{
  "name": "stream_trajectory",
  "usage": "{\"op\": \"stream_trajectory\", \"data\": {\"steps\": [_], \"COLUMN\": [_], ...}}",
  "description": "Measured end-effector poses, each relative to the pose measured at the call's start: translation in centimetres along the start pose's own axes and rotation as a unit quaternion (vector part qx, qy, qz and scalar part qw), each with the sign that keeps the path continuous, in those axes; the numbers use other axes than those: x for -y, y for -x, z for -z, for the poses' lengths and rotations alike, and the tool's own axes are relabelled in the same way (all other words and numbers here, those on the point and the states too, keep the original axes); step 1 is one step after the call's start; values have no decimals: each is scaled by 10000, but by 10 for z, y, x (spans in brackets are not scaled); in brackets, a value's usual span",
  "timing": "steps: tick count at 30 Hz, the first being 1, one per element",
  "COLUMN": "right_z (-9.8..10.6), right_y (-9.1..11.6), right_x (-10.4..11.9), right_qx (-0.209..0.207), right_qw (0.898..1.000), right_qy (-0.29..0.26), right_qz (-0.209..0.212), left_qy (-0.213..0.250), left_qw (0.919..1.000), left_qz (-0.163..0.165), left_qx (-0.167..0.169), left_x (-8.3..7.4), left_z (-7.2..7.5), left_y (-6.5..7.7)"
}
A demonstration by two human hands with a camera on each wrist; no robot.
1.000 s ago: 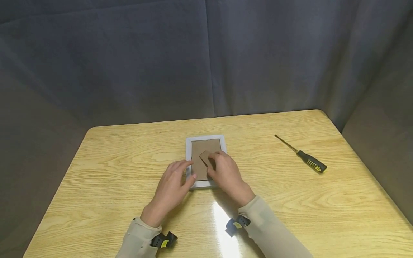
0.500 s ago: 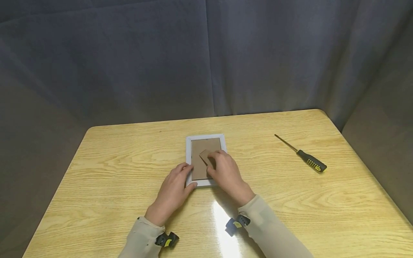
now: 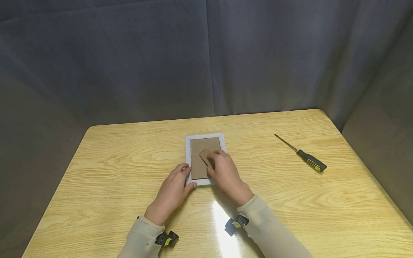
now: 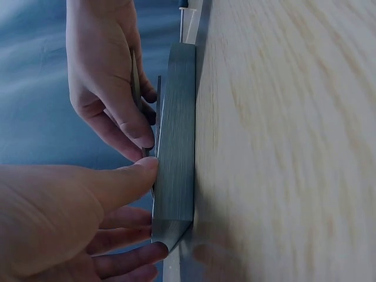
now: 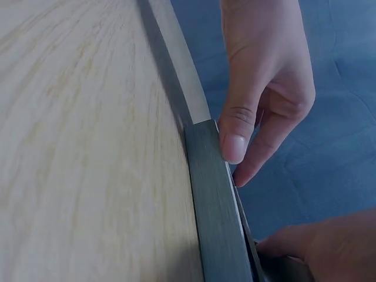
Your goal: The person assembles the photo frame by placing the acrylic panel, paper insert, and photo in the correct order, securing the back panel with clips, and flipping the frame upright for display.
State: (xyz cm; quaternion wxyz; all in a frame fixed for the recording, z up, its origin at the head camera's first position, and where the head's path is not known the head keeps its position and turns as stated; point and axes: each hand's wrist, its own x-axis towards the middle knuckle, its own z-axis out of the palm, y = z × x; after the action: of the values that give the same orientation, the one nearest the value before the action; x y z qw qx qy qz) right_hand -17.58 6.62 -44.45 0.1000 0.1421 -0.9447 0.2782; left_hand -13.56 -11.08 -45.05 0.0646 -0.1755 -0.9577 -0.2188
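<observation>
A picture frame with a light grey rim lies face down, its brown backing board facing up. My left hand holds the near left corner, thumb on the near rim and fingers along the left side. In the left wrist view, the left thumb presses the top of the rim. Over the board, my right hand pinches the brown stand leg, which sits tilted up from the backing. Part of the leg is hidden behind the right fingers.
A screwdriver with a black and yellow handle lies on the wooden table to the right, its tip pointing away to the left. Dark grey curtains hang behind the table and at both sides.
My left hand has come down from over the frame's left part onto its near left corner. The frame has shifted very slightly away. The right hand keeps its pinch on the stand leg.
</observation>
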Motion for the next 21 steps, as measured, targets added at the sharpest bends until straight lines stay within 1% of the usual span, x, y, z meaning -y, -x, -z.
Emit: {"op": "stream_trajectory", "data": {"steps": [9, 16, 21], "right_z": [2, 1, 1], "right_y": [0, -2, -1], "right_x": [-2, -3, -2], "right_qx": [97, 11, -2], "right_qw": [9999, 9996, 9993], "right_qy": [-76, -293, -382], "right_qz": [20, 45, -25], "left_qy": [96, 223, 249], "left_qw": [9998, 9996, 9995], "left_qz": [112, 99, 134], "left_qx": [162, 127, 154], "left_x": [-3, -3, -4], "left_z": [2, 2, 2], "left_y": [0, 0, 0]}}
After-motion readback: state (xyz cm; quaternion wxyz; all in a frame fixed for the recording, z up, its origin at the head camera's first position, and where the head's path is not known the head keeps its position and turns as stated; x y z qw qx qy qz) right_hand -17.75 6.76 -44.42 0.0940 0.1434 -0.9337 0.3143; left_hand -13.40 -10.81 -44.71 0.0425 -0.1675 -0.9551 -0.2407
